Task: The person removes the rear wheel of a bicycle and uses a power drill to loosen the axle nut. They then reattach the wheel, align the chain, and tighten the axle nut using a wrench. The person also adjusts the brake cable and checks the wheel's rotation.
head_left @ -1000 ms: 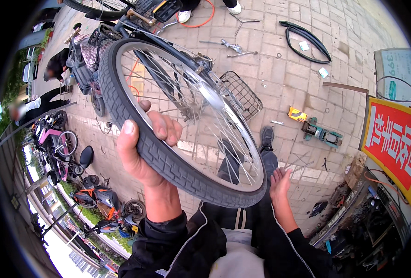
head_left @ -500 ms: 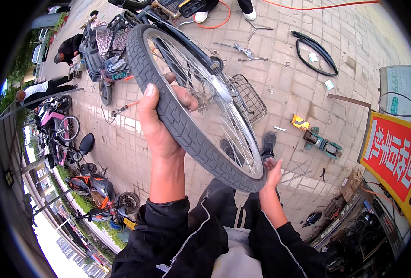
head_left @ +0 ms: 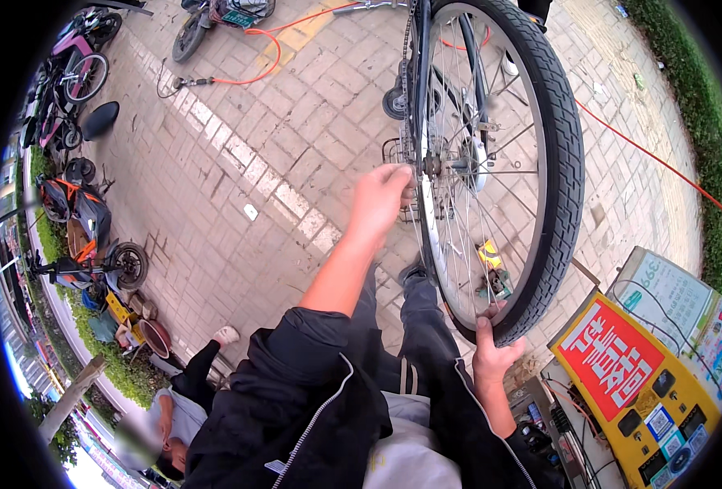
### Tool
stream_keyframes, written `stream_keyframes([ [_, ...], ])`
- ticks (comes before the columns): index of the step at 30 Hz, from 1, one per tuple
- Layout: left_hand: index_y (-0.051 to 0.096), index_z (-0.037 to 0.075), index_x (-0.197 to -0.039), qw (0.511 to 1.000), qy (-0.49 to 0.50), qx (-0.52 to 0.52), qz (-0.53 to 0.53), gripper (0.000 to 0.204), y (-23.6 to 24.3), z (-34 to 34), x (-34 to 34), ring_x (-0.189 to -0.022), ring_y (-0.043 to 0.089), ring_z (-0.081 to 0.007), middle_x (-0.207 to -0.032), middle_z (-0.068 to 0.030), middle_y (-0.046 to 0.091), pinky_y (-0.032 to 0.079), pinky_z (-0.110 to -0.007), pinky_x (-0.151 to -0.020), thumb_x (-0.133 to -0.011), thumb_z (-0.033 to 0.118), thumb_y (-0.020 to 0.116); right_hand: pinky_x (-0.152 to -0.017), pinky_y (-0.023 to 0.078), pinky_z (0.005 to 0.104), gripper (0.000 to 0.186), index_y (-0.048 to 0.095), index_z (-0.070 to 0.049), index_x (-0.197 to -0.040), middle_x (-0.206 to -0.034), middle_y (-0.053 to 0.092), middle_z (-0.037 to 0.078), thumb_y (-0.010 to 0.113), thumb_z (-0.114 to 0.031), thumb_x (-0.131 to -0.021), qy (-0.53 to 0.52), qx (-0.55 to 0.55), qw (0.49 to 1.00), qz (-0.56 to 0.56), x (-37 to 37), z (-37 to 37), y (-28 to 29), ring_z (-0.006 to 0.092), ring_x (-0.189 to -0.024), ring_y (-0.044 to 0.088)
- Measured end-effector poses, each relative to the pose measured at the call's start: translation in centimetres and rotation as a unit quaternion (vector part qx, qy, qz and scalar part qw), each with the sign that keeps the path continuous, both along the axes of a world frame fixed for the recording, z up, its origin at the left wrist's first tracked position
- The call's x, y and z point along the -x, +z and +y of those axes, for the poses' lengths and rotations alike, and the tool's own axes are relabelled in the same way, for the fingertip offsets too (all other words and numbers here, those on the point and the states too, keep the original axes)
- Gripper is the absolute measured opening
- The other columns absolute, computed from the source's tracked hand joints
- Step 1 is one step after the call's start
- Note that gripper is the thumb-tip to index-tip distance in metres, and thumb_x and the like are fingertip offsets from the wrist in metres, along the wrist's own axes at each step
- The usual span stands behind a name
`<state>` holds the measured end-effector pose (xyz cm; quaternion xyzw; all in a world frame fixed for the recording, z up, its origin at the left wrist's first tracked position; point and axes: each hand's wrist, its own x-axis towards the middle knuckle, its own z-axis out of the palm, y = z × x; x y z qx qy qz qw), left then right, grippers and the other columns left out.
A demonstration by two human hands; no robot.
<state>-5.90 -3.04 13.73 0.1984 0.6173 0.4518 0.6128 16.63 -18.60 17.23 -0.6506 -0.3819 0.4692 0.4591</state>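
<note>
An upside-down-looking bicycle's spoked wheel (head_left: pixel 571 155), with a black treaded tyre and silver rim, stands upright in front of me. My right hand (head_left: pixel 495 359) grips its lower edge, thumb on the near side of the tyre and rim. My left hand (head_left: pixel 381 200) is closed beside the hub (head_left: pixel 432 167), its fingertips pressed together at the lower end of the visible chain (head_left: pixel 410 90). Just what those fingertips pinch is hidden. A silver mudguard strip (head_left: pixel 427 216) runs down close to them, and the dark frame tubes (head_left: pixel 468 61) show through the spokes.
Behind the lower spokes lie a yellow box (head_left: pixel 489 254) and a green metal tool (head_left: pixel 495 284). An orange hose (head_left: pixel 275 49) crosses the paving. A yellow-and-red machine (head_left: pixel 613 359) stands right; parked motorbikes (head_left: pixel 92 220) line the left. A person (head_left: pixel 183 407) is at lower left.
The wheel has swung from a leaning position to upright, farther right. My left hand has left the tyre for the hub area. My right hand stays at the wheel's lower edge. The view has turned.
</note>
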Motion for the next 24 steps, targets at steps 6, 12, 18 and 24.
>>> stream_keyframes([
  [6, 0.056, 0.002, -0.105, 0.936, 0.158, 0.05, -0.31, 0.022, -14.2, -2.9, -3.4, -0.097, 0.055, -0.0203, -0.105, -0.0072, 0.059, 0.042, -0.039, -0.09, -0.087, 0.014, 0.061, -0.074, 0.046, 0.0287, 0.036, 0.052, 0.004, -0.106, -0.085, 0.056, 0.007, 0.068, -0.002, -0.075, 0.004, -0.025, 0.999, 0.026, 0.7, -0.6, -0.5, 0.0146, -0.076, 0.054],
  [12, 0.057, 0.005, -0.101, 0.902, 0.186, -0.01, -0.39, 0.015, -15.2, -2.0, -3.8, -0.089, 0.055, -0.0167, -0.093, -0.0025, 0.057, 0.047, -0.033, -0.081, -0.087, 0.009, 0.061, -0.096, 0.039, 0.0493, 0.032, 0.055, 0.005, -0.092, -0.078, 0.058, 0.01, 0.068, -0.016, -0.071, 0.014, -0.052, 0.997, -0.05, 1.2, 0.7, 0.0, 0.0207, -0.081, 0.054],
  [18, 0.059, 0.004, -0.103, 0.897, 0.24, 0.025, -0.369, 0.021, -14.2, -1.8, -4.6, -0.088, 0.054, -0.0134, -0.094, -0.0018, 0.058, 0.046, -0.031, -0.079, -0.086, 0.015, 0.065, -0.095, 0.04, 0.05, 0.027, 0.057, 0.004, -0.083, -0.076, 0.057, 0.011, 0.067, -0.018, -0.071, 0.018, -0.047, 0.996, -0.079, 1.2, 1.6, 0.8, 0.023, -0.084, 0.054],
  [24, 0.06, -0.004, -0.112, 0.969, 0.216, 0.041, -0.115, 0.031, -13.4, -1.0, -5.0, -0.079, 0.052, -0.0095, -0.092, -0.002, 0.061, 0.041, -0.025, -0.072, -0.087, 0.014, 0.064, -0.094, 0.041, 0.0494, 0.025, 0.058, 0.005, -0.081, -0.074, 0.057, 0.011, 0.065, -0.017, -0.071, 0.033, -0.061, 0.993, -0.093, 2.1, 1.7, 0.5, 0.0237, -0.082, 0.053],
])
